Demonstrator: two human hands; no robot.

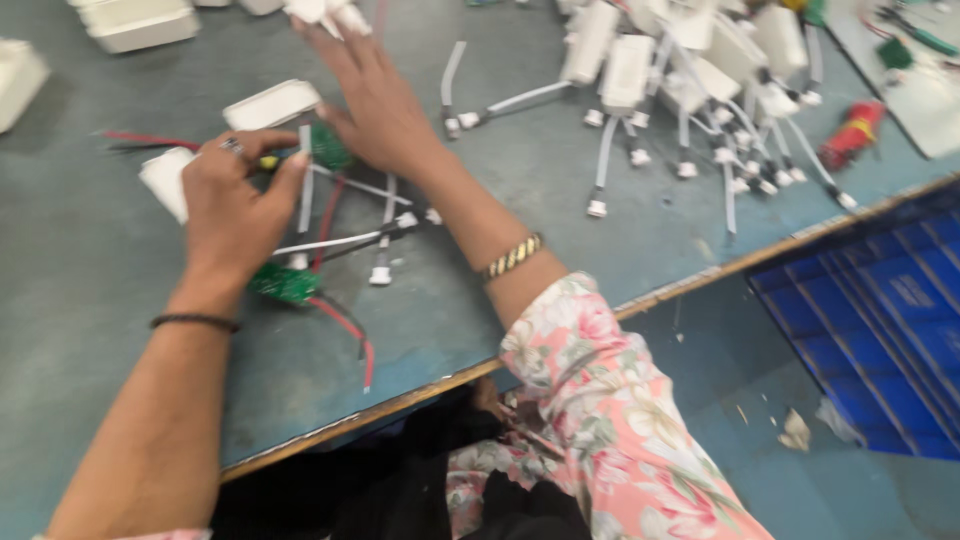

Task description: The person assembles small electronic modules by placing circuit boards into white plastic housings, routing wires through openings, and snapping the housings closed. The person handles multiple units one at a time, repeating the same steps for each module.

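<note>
Right now the work looks like sorting or assembling small electronic parts on the grey-green tabletop (560, 200), judging by what lies under the hands. The left hand (232, 205) has its fingers curled down over a bundle of white cables (340, 240), and a small yellow-tipped piece shows at its fingertips; whether that grip is truly pinching the piece or only resting on it, I cannot tell through the blur. Just below the left hand lies a green circuit board (285, 283) with a red wire (345, 328) trailing from it toward the tabletop's near edge. The right hand (378, 110) is spread flat, fingers extended and released, pressing on or hovering over a second green board (328, 148) just right of the left hand; its fingertips reach up toward a white plastic piece (325, 12) at the far side. A white casing (272, 103) sits just above the left hand and another white casing (165, 180) touches its outer side. Well to the right of the left hand is a pile of white adapters with cables (680, 80). As a judgement, the step in hand is gathering a board and its leads; the next move calls for a firm pinch on one board and untangling its wires from the neighbouring cables.
</note>
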